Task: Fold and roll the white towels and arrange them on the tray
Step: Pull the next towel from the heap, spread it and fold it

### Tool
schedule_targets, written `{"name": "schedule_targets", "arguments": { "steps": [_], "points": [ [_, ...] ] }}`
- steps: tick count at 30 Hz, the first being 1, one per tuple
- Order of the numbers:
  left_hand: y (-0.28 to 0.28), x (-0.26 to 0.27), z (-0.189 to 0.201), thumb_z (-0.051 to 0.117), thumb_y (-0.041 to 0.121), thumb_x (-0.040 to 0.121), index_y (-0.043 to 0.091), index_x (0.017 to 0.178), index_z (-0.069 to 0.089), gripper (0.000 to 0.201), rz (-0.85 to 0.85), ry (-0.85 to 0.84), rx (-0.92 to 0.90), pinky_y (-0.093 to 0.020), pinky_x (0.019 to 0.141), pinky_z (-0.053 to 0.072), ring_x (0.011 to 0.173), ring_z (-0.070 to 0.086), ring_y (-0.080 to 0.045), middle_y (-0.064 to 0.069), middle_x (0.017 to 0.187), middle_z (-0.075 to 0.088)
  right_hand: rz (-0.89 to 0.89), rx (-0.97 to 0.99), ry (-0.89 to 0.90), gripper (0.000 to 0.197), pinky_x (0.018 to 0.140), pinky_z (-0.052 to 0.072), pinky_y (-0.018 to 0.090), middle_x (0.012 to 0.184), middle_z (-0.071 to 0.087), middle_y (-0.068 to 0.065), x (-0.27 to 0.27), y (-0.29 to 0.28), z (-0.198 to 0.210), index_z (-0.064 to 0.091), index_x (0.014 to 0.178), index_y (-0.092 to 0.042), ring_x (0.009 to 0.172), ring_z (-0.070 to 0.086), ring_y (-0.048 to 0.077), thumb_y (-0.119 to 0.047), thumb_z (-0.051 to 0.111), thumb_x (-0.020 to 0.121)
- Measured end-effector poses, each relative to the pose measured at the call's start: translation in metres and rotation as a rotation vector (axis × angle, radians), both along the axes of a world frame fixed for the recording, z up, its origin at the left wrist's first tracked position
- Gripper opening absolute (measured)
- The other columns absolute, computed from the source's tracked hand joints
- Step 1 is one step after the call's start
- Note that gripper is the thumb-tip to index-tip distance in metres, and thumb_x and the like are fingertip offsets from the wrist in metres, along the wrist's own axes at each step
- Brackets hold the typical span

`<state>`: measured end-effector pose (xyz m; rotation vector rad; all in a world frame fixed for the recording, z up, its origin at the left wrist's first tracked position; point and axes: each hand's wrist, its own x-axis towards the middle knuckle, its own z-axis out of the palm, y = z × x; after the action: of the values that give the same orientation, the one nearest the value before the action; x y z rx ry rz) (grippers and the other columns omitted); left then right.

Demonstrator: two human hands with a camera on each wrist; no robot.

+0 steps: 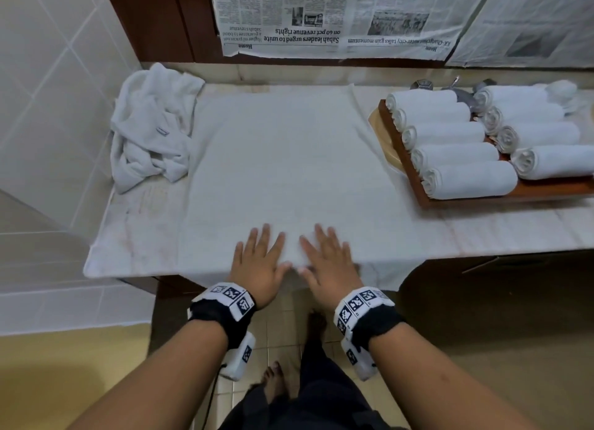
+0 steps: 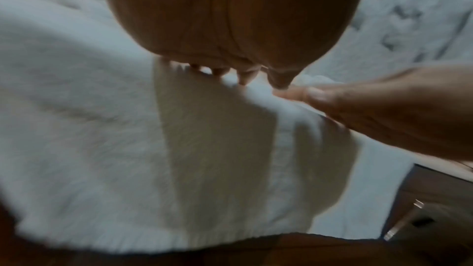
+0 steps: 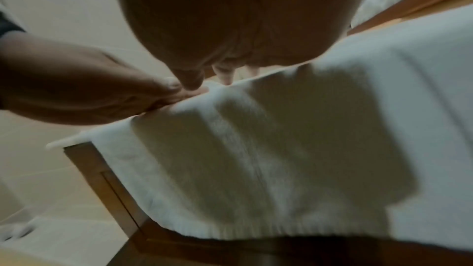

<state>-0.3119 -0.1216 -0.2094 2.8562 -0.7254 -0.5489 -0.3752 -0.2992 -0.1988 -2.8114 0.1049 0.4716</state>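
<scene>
Marble countertop [image 1: 482, 230] is filling the middle of the head view, with newspaper [image 1: 321, 15] covering the wall along the upper edge. Spread towel [image 1: 283, 159] is lying flat at centre frame, its near hem hanging over the counter edge. Left hand [image 1: 258, 264] and right hand [image 1: 328, 264] are pressing it with fingers straight and spread, gripping nothing. Rolled towels [image 1: 450, 154] are sitting on the wooden tray [image 1: 401, 159] at right; a crumpled towel heap [image 1: 151, 130] is waiting at upper left. Smoothing outward from the centre should be removing creases before folding. Wrist views alone are showing the hanging hem [image 3: 256, 228] and the touching thumbs; tray and heap are appearing clearly only in the head view.
</scene>
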Motion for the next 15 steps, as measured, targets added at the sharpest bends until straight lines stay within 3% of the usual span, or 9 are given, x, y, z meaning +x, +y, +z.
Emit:
{"name": "schedule_targets", "arguments": {
  "steps": [3, 6, 10, 12, 15],
  "points": [
    [0.044, 0.010, -0.013, 0.017, 0.059, 0.099, 0.039, 0.154, -0.011, 0.064, 0.063, -0.012, 0.050, -0.046, 0.120, -0.002, 0.150, -0.016, -0.022, 0.004, 0.159, -0.027, -0.022, -0.049, 0.063, 0.064, 0.120, -0.011, 0.047, 0.158, -0.031, -0.006, -0.004, -0.024, -0.012, -0.009, 0.156, -0.041, 0.149, -0.023, 0.019, -0.050, 0.028, 0.104],
    [0.100, 0.023, -0.015, 0.027, 0.058, 0.099, 0.039, 0.155, -0.005, 0.068, 0.232, -0.028, 0.050, -0.049, 0.119, 0.003, 0.151, -0.009, -0.024, 0.002, 0.162, -0.019, -0.302, -0.132, 0.078, 0.066, 0.120, -0.007, 0.050, 0.162, -0.026, -0.003, -0.013, -0.083, -0.013, -0.010, 0.156, -0.039, 0.151, -0.017, 0.022, -0.058, 0.023, 0.102],
    [0.116, 0.039, -0.005, 0.021, 0.057, 0.100, 0.033, 0.157, -0.005, 0.066, 0.420, 0.048, 0.075, -0.052, 0.121, 0.001, 0.151, -0.013, -0.029, -0.004, 0.162, -0.023, -0.553, -0.143, 0.159, 0.071, 0.121, 0.000, 0.055, 0.165, -0.019, 0.003, 0.007, -0.112, 0.004, -0.004, 0.159, -0.027, 0.152, -0.013, 0.026, -0.057, 0.025, 0.102],
    [0.093, 0.042, 0.001, 0.015, 0.058, 0.099, 0.028, 0.157, -0.003, 0.068, 0.404, -0.023, 0.051, -0.053, 0.119, 0.003, 0.150, -0.012, -0.032, -0.007, 0.161, -0.023, -0.461, -0.170, 0.100, 0.070, 0.122, 0.002, 0.055, 0.166, -0.014, 0.005, 0.029, -0.079, 0.012, 0.001, 0.159, -0.025, 0.152, -0.011, 0.028, -0.053, 0.030, 0.102],
    [0.040, 0.035, 0.012, 0.000, 0.064, 0.084, 0.029, 0.156, -0.006, 0.080, 0.167, -0.038, 0.004, -0.052, 0.119, 0.003, 0.150, -0.014, -0.032, -0.006, 0.161, -0.024, -0.107, -0.075, 0.035, 0.066, 0.120, 0.000, 0.052, 0.166, -0.014, 0.004, 0.048, -0.008, 0.019, 0.003, 0.159, -0.030, 0.152, -0.013, 0.027, -0.048, 0.034, 0.103]
  ]
}}
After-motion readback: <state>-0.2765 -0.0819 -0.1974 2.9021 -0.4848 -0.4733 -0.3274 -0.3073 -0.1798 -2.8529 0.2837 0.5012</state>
